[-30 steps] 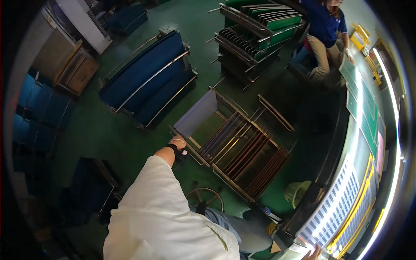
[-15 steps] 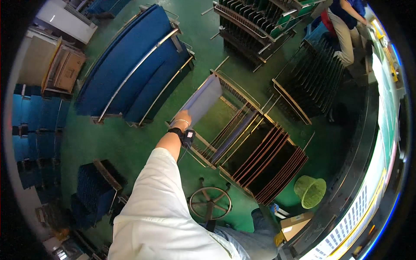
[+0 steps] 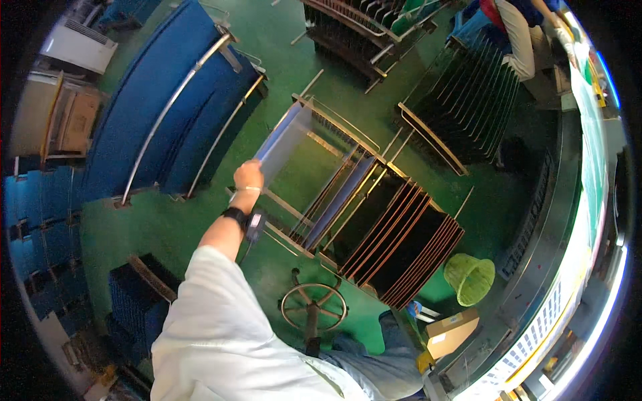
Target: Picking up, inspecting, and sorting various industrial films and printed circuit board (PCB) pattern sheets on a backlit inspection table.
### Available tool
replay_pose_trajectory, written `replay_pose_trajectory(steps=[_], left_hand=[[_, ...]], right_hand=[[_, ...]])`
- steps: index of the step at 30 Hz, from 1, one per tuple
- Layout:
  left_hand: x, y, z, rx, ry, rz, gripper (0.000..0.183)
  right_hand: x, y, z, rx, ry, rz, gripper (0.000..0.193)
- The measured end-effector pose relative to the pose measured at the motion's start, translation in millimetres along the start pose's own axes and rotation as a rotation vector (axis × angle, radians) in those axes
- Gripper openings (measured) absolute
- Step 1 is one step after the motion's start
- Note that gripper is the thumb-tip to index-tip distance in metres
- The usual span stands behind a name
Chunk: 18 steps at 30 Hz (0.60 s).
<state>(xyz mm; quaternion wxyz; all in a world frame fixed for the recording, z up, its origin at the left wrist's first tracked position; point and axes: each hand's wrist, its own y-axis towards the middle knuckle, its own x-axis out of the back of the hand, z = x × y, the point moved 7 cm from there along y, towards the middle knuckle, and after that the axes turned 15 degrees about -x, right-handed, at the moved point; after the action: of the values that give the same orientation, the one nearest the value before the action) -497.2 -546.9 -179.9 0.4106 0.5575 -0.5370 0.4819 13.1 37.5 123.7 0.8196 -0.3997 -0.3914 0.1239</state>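
My left hand [image 3: 249, 176] reaches out in a white sleeve, with a dark wrist device below it. Its fingers are closed at the near end of a thin bluish, see-through sheet [image 3: 286, 142]. The sheet stands along the left side of a slotted metal rack [image 3: 275, 195]. Another bluish sheet [image 3: 339, 194] sits farther right in the same rack, beside thin bars. Several brown-edged panels [image 3: 401, 240] stand in a row in the adjoining rack section. My right hand is not in view.
Large racks of blue panels [image 3: 160, 100] stand at the left. More dark racks [image 3: 461, 107] stand at the upper right, near a person [image 3: 521, 40]. A stool with a round foot ring [image 3: 313, 306], a green basket [image 3: 469, 279] and a cardboard box [image 3: 452, 333] are close by.
The view has shifted, so the racks sit farther left and up. My left hand stays at the sheet's near end, now closer to the rack's left corner.
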Motion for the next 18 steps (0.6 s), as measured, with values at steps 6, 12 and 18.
replay_pose_trajectory(steps=[6, 12, 18], left_hand=[[190.9, -42.7, -38.8, -0.258, -0.283, -0.453, 0.011], [280.9, -62.2, -94.8, -0.287, -0.766, -0.291, 0.016], [302.0, -83.2, -203.6, -0.48, -1.146, -0.117, 0.022]], right_hand=[[-7.5, 8.2, -11.2, -0.037, 0.195, 0.189, 0.04], [-33.5, -5.4, 5.2, 0.005, 0.412, 0.484, 0.038], [-113.9, -58.3, 113.9, 0.696, -0.099, 0.607, 0.051]])
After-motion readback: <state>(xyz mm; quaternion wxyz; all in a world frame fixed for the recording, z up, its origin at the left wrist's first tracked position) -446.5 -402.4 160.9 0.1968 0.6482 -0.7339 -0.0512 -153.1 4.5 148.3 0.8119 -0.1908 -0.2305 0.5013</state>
